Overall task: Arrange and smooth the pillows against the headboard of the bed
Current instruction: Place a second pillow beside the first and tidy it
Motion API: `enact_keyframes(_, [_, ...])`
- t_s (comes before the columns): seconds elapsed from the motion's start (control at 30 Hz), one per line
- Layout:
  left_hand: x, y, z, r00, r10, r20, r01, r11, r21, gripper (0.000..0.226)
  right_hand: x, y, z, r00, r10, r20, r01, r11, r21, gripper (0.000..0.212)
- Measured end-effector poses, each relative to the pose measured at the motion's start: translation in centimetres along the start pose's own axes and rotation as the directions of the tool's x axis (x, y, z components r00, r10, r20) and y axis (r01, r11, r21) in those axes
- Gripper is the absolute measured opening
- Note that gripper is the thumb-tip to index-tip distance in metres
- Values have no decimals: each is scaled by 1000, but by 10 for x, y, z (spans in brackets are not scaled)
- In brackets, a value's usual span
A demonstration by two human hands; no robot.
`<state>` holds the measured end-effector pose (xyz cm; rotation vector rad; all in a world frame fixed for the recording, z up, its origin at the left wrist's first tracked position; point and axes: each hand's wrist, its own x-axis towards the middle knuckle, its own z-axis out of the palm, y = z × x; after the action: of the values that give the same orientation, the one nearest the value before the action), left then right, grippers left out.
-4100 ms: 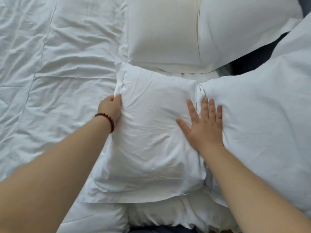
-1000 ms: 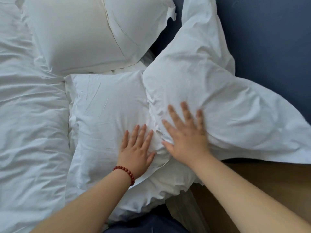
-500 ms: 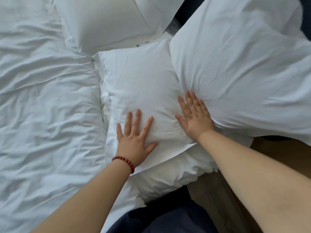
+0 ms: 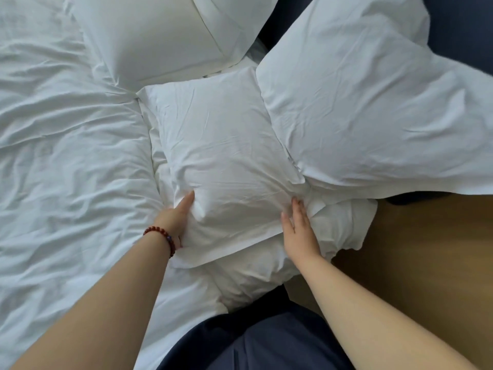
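- Left hand (image 4: pixel 177 218), a red bead bracelet (image 4: pixel 161 237) at its wrist, lies open along the left edge of the middle pillow (image 4: pixel 226 161), fingers tucked into the fabric.
- Right hand (image 4: pixel 298 229) rests open and flat at that pillow's lower right corner.
- Middle pillow is white, finely creased, dented near both hands, lying on the rumpled white duvet (image 4: pixel 66 169).
- Larger pillow (image 4: pixel 368 102) overlaps its right edge, against the dark blue headboard (image 4: pixel 464 28); a smoother pillow (image 4: pixel 165 30) lies beyond.
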<state>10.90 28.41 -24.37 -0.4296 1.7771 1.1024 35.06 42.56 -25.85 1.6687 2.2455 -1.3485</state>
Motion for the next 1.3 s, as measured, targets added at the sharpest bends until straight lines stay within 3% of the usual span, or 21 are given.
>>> enact_keyframes(0.13, [-20, -14, 6, 988, 151, -43, -154, 985, -76, 45, -5, -10, -1, 991, 130, -5, -128, 978, 166, 65])
enact_keyframes(0.27, [-32, -36, 14, 955, 231, -185, -246, 967, -61, 39, -9, -40, 13, 966, 256, -37, -219, 885, 411, 81])
enact_keyframes(0.33, [-34, -38, 9, 958, 211, -196, -218, 976, -15, 33, -19, -56, 24, 964, 233, -129, -209, 962, 177, 85])
enact_keyframes(0.4, [-30, -32, -2, 975, 155, -157, -162, 986, -29, 37, -31, -73, 34, 974, 38, -225, -67, 990, -124, 81])
enact_keyframes(0.5, [-10, -12, -26, 999, 43, 31, -36, 978, -208, 59, -30, -106, 50, 913, -372, -165, 301, 890, -343, 72])
enact_keyframes(0.57, [4, 4, -36, 985, -63, 163, 106, 958, -268, 82, -14, -129, 62, 846, -527, -82, 442, 778, -447, 69])
enact_keyframes(0.6, [7, 14, -36, 979, -70, 192, 122, 954, -274, 75, -3, -141, 66, 825, -564, -30, 479, 727, -492, 67])
enact_keyframes(0.7, [15, 36, -32, 983, -53, 176, 104, 950, -296, 33, 29, -169, 70, 809, -572, 138, 509, 562, -652, 64])
enact_keyframes(0.8, [25, 30, -31, 984, 77, -158, -126, 936, -328, 18, 52, -171, 70, 800, -577, 165, 488, 464, -739, 64])
enact_keyframes(0.87, [31, 11, -33, 956, 138, -257, -214, 930, -298, 19, 55, -163, 71, 789, -591, 168, 502, 463, -731, 67])
enact_keyframes(1.0, [43, 1, -33, 973, 127, -192, -180, 940, -289, 18, 55, -153, 70, 771, -608, 191, 527, 439, -728, 68])
enact_keyframes(1.2, [84, 70, -35, 971, 104, 213, -11, 918, -396, 48, 84, -193, 67, 737, -671, 83, 509, 471, -720, 69])
enact_keyframes(1.27, [95, 89, -33, 973, 110, 201, -20, 913, -407, 44, 106, -215, 59, 779, -621, 90, 477, 493, -728, 71])
enact_keyframes(1.3, [100, 93, -32, 986, 128, 108, -71, 904, -421, 37, 117, -223, 56, 799, -593, 102, 459, 491, -740, 72])
